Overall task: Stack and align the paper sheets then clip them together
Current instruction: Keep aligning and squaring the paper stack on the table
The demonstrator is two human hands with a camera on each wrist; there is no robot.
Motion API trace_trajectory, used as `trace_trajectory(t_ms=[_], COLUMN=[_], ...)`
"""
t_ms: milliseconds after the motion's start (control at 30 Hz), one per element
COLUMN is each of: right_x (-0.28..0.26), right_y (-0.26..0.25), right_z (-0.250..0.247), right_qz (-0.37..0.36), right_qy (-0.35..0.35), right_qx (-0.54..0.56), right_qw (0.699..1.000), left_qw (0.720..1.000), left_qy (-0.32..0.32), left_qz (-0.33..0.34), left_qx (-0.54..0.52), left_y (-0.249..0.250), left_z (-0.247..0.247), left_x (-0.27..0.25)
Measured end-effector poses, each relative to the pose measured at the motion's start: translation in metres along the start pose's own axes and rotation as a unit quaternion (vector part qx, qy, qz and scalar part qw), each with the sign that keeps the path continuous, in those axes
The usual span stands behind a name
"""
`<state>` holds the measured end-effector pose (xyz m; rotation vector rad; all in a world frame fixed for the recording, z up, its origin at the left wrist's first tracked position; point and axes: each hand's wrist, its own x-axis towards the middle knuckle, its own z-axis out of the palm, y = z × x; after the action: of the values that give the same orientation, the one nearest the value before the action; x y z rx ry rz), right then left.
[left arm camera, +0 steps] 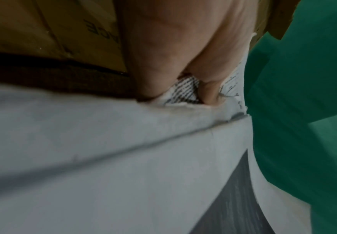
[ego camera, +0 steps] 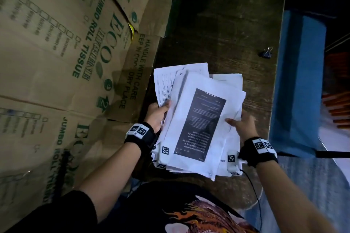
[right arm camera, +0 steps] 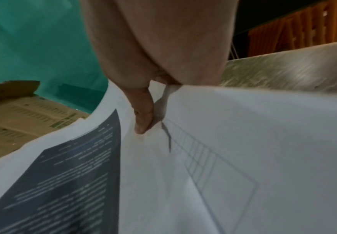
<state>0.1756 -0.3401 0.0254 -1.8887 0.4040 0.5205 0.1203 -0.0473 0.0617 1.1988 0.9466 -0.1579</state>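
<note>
A loose, fanned pile of white paper sheets hangs between my two hands over the dark wooden table. The top sheet carries a dark printed block. My left hand grips the pile's left edge, thumb on top. My right hand grips the right edge, thumb pressed on the top sheet. In the left wrist view the thumb pinches printed sheets. A black binder clip lies on the table beyond the pile, to the right, untouched.
Flattened brown cardboard boxes with green print cover the left side and overlap the table. The table's right edge drops to a blue surface. A black cable trails from my right wrist.
</note>
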Motion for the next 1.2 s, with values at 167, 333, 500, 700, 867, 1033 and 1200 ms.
trace_trajectory(t_ms=[167,333,500,700,867,1033,1200], right_x=[-0.004,0.0,0.001,0.004,0.0,-0.003,-0.019], right_y=[-0.003,-0.001,-0.005,-0.012,-0.015,-0.02,-0.032], right_z=[-0.013,-0.024,-0.02,-0.008,-0.002,0.011,-0.01], right_qz=[0.014,0.042,0.031,0.037,0.083,0.013,-0.023], right_qy=[0.026,0.039,0.024,-0.021,-0.041,-0.069,-0.077], right_qx=[0.067,0.074,0.062,0.084,0.141,-0.061,0.13], right_qw=[0.997,0.996,0.997,0.996,0.986,0.996,0.988], left_qw=[0.988,0.982,0.984,0.987,0.962,0.896,0.925], left_qy=[0.082,0.047,-0.087,-0.091,-0.041,-0.027,-0.003], left_qz=[0.062,0.157,0.146,0.083,0.086,0.157,0.146], left_qx=[0.115,0.093,0.05,0.104,0.255,0.415,0.351], left_y=[0.024,0.078,0.115,0.048,-0.007,-0.028,-0.005], left_z=[-0.02,-0.049,-0.076,-0.015,0.026,0.04,0.026], left_x=[0.006,-0.007,-0.029,-0.005,0.014,0.021,0.016])
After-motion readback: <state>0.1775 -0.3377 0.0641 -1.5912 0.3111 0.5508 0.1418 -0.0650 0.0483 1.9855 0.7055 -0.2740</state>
